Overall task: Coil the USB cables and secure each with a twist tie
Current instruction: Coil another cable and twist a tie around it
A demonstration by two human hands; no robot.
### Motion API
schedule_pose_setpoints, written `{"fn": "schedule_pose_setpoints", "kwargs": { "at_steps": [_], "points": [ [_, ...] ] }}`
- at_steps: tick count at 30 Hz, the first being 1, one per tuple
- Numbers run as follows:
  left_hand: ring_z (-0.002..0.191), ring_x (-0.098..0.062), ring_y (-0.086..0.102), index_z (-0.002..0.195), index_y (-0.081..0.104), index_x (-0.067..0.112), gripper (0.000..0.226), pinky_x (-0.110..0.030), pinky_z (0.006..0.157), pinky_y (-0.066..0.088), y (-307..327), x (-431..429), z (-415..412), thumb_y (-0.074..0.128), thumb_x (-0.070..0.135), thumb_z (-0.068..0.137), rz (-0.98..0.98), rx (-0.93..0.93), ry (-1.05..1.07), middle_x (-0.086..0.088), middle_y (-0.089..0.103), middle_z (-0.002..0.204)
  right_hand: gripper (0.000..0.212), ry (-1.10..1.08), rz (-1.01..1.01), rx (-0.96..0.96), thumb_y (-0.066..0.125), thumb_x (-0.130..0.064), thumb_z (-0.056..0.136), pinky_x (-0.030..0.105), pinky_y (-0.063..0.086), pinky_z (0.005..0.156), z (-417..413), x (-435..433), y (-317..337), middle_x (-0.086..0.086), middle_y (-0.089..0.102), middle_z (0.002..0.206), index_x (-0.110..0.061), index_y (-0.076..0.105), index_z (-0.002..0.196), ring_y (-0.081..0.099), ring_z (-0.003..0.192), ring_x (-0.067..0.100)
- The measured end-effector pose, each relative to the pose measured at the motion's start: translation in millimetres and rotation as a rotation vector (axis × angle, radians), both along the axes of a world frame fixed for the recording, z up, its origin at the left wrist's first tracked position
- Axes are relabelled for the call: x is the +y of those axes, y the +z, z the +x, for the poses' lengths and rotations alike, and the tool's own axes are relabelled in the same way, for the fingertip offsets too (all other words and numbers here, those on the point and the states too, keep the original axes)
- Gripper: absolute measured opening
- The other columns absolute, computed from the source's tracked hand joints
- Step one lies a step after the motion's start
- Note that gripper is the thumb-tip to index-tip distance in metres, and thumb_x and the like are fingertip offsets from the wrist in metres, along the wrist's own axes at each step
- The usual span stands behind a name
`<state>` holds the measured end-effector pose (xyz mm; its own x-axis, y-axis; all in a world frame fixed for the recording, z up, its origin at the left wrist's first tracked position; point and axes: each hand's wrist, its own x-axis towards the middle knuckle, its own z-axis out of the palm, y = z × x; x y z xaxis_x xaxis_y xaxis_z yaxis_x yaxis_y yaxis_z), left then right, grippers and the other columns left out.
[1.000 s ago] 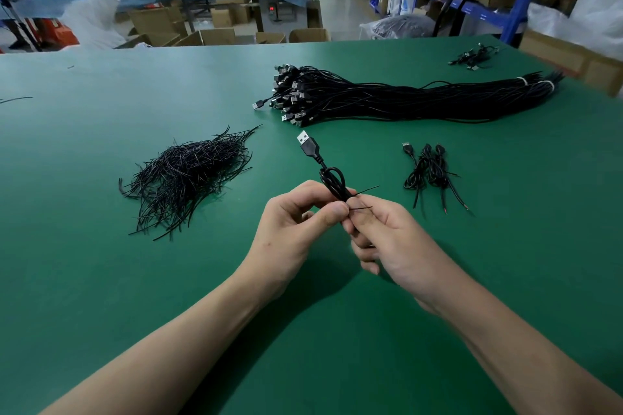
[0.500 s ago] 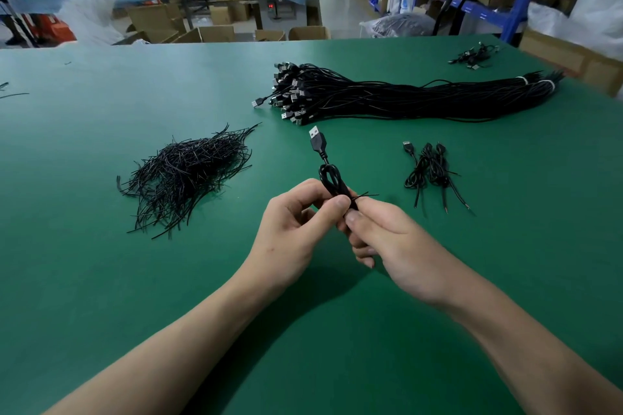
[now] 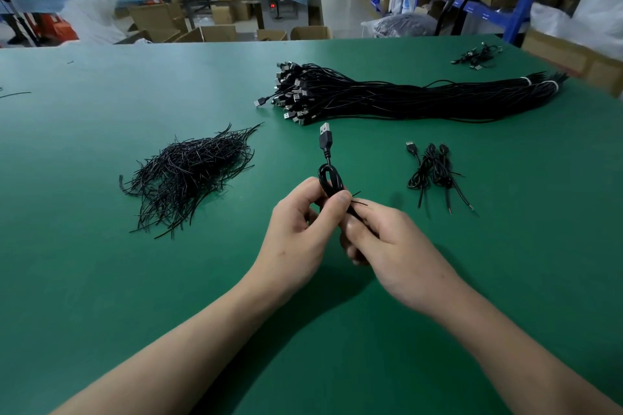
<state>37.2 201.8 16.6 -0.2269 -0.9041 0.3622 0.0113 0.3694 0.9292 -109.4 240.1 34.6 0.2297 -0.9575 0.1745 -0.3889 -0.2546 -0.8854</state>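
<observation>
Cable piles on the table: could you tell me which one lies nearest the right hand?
The small coiled pile, just beyond the right hand; the long bundle and corner pile lie farther back.

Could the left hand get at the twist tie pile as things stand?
Probably yes, once it lets go: the left hand grips the coiled cable, which the right hand also holds, but only open green table lies between it and the twist tie pile.

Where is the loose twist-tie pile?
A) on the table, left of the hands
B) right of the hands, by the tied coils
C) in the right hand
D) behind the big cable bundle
A: the twist-tie pile lies on the table left of the left hand; the tied coils sit on the right.
</observation>
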Motion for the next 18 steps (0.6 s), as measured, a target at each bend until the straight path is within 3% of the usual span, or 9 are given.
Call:
{"fn": "schedule_pose_setpoints", "kwargs": {
  "at_steps": [3, 5, 8, 11, 15, 18],
  "points": [
    [0.075, -0.022, 0.062, 0.088, 0.064, 0.013, 0.021, -0.053, 0.074, 0.051, 0, -4, 3, 0.057, 0.029, 0.100, 0.012, 0.001, 0.033, -0.010, 0.062, 0.083, 0.013, -0.120, -0.116, 0.058, 0.058, -0.041, 0.098, 0.033, 0.053, 0.070, -7, -2, 0, -0.012, 0.070, 0.078, -0.031, 0.065, 0.102, 0.066, 0.072, 0.006],
    [0.078, -0.010, 0.057, 0.091, 0.067, 0.014, 0.018, -0.034, 0.076, 0.049, 0, -7, 7, 0.058, 0.026, 0.100, 0.044, 0.020, 0.043, 0.000, 0.064, 0.082, 0.031, -0.260, -0.279, 0.129, 0.063, -0.051, 0.089, 0.030, 0.054, 0.071, -14, -4, 1, -0.016, 0.069, 0.087, -0.036, 0.062, 0.116, 0.068, 0.082, 0.007],
    [0.081, -0.015, 0.064, 0.096, 0.070, 0.005, 0.022, -0.032, 0.079, 0.054, -1, -7, 6, 0.058, 0.023, 0.101, 0.109, 0.037, 0.001, -0.012, 0.074, 0.090, 0.035, -0.294, -0.524, 0.284, 0.070, -0.042, 0.090, 0.034, 0.054, 0.074, -17, -6, 2, -0.018, 0.065, 0.097, -0.034, 0.061, 0.122, 0.064, 0.086, 0.006],
    [0.073, -0.016, 0.063, 0.098, 0.070, 0.002, 0.022, -0.035, 0.073, 0.055, 0, -5, 3, 0.058, 0.020, 0.103, 0.133, 0.028, -0.043, -0.004, 0.069, 0.079, 0.020, -0.296, -0.692, 0.414, 0.072, -0.034, 0.093, 0.036, 0.053, 0.072, -18, -7, 0, -0.014, 0.063, 0.098, -0.028, 0.068, 0.112, 0.061, 0.086, 0.010],
    [0.075, -0.024, 0.075, 0.095, 0.065, -0.005, 0.026, -0.043, 0.073, 0.057, 0, -4, 4, 0.056, 0.018, 0.104, 0.166, 0.036, -0.092, -0.005, 0.069, 0.077, 0.008, -0.330, -0.783, 0.413, 0.074, -0.027, 0.093, 0.038, 0.052, 0.070, -22, -9, 0, -0.007, 0.065, 0.089, -0.019, 0.074, 0.094, 0.061, 0.083, 0.018],
    [0.074, -0.026, 0.076, 0.093, 0.062, -0.008, 0.028, -0.036, 0.073, 0.059, -1, -3, 3, 0.056, 0.017, 0.104, 0.194, 0.033, -0.114, -0.003, 0.070, 0.077, 0.012, -0.353, -0.832, 0.436, 0.076, -0.026, 0.092, 0.034, 0.051, 0.069, -25, -10, 2, -0.005, 0.065, 0.087, -0.016, 0.074, 0.086, 0.060, 0.082, 0.017]
  ]
}}
